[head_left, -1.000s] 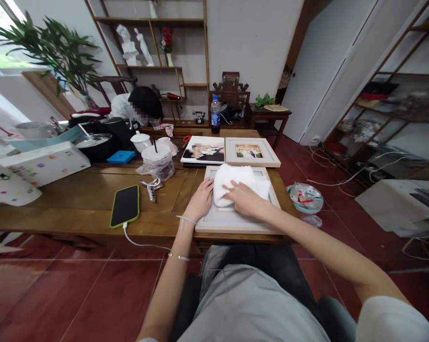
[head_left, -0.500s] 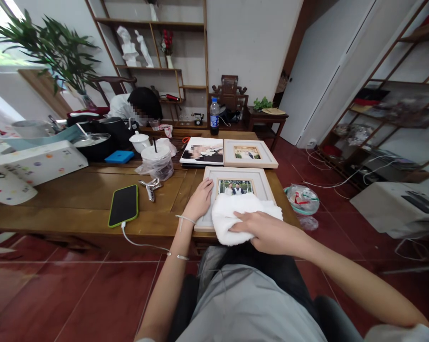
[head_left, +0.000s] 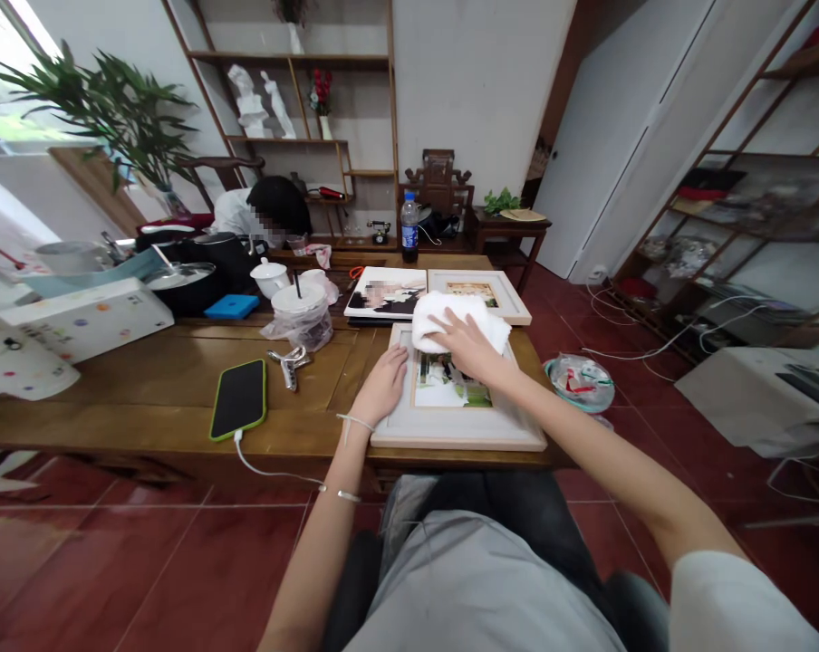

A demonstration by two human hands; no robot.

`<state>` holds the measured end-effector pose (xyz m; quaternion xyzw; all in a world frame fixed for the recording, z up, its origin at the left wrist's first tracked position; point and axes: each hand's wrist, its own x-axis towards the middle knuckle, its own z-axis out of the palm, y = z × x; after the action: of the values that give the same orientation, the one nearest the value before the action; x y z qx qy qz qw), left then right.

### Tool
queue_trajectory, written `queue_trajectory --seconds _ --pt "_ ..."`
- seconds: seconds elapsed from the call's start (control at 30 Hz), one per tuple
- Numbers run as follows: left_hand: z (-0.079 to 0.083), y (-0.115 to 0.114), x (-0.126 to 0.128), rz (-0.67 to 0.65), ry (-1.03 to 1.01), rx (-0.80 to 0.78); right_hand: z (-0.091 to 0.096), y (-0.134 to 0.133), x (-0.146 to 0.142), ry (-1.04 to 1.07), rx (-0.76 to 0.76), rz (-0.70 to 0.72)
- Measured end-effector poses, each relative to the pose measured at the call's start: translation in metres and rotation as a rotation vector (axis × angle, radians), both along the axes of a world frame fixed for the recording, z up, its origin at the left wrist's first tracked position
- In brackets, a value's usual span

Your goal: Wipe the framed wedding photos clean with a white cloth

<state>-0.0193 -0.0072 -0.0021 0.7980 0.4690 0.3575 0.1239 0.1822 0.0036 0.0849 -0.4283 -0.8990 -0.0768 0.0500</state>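
A framed photo in a pale wooden picture frame lies flat at the table's near edge. My left hand holds its left edge, the fingers laid along the rim. Spread over a folded white towel, my right hand grips and presses it on the far part of this frame. The towel covers the top of the photo and overlaps the near rim of a second picture frame behind. Left of that second frame lies a photo album or print with a black and white cover.
On the wooden table to the left are a charging phone, a silver Y-shaped tool, a bagged drink cup and a blue box. A bottle stands behind. Another person bends at the far side.
My right hand has slid the towel away from me, from the near part of the frame to its far edge, uncovering the lower photo. My left hand stays at the frame's left edge.
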Motion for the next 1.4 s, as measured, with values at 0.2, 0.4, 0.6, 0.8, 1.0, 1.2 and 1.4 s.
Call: queue_trajectory --seconds 0.2,0.4,0.6,0.8,1.0,1.2,1.4 --pt "0.019 0.010 0.006 0.047 -0.067 -0.051 -0.006 -0.017 -0.031 -0.141 -0.155 0.019" --pt "0.025 0.007 0.016 0.046 -0.097 -0.041 0.004 -0.069 -0.030 -0.137 -0.209 0.246" --pt "0.021 -0.002 0.010 -0.083 -0.010 -0.005 0.037 -0.113 0.004 -0.027 -0.481 0.365" --pt "0.014 -0.007 -0.001 -0.205 -0.006 -0.002 0.071 -0.099 0.075 0.213 -0.631 0.285" --pt "0.013 -0.010 0.002 -0.171 -0.038 -0.049 0.072 -0.059 0.104 0.382 0.075 -0.172" --pt "0.014 -0.010 0.001 -0.156 -0.046 -0.055 0.022 -0.015 0.077 0.042 0.280 -0.114" --pt "0.012 -0.009 0.001 -0.127 -0.040 -0.061 -0.019 -0.015 0.065 -0.150 0.041 -0.097"
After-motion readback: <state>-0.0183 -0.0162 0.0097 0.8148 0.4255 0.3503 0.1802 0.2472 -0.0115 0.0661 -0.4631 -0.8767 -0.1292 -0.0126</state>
